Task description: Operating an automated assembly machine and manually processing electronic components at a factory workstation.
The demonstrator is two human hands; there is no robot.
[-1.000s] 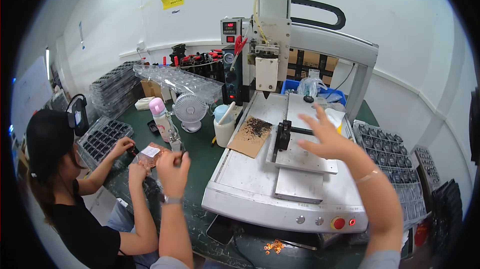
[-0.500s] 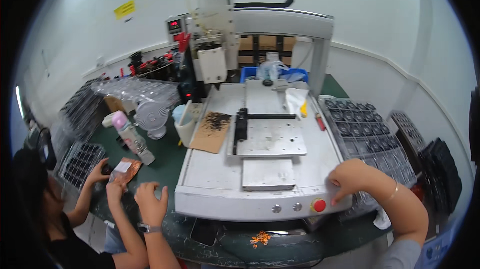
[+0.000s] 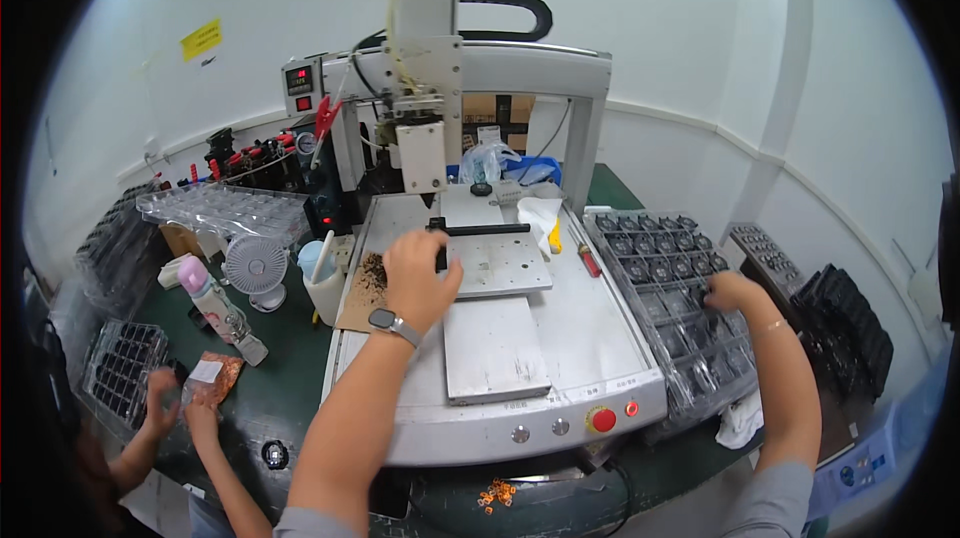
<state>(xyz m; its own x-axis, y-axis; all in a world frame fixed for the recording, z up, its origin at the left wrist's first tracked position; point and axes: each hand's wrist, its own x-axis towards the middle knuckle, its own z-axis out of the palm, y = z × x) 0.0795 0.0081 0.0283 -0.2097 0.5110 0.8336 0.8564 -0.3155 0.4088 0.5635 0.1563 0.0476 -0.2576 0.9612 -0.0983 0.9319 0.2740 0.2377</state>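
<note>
My left hand reaches over the gantry machine's bed, thumb and fingers apart. Its fingertips are beside the black clamp block of the drilled metal fixture plate; whether they touch it I cannot tell. At the right, my right hand pinches a dark part, mostly hidden by the fingers, over the clear plastic tray. Round black parts fill the tray's far rows. A similar round part lies on the green table, left of the machine.
A red stop button sits on the machine's front panel; the machine head hangs above the bed. At the left, a co-worker's hands are by an orange-filled plastic bag. Small orange pieces lie at the near table edge.
My left hand has moved from the table up over the fixture. The right one has left the front panel for the tray. More of the block shows before the fixture plate; the view has shifted.
</note>
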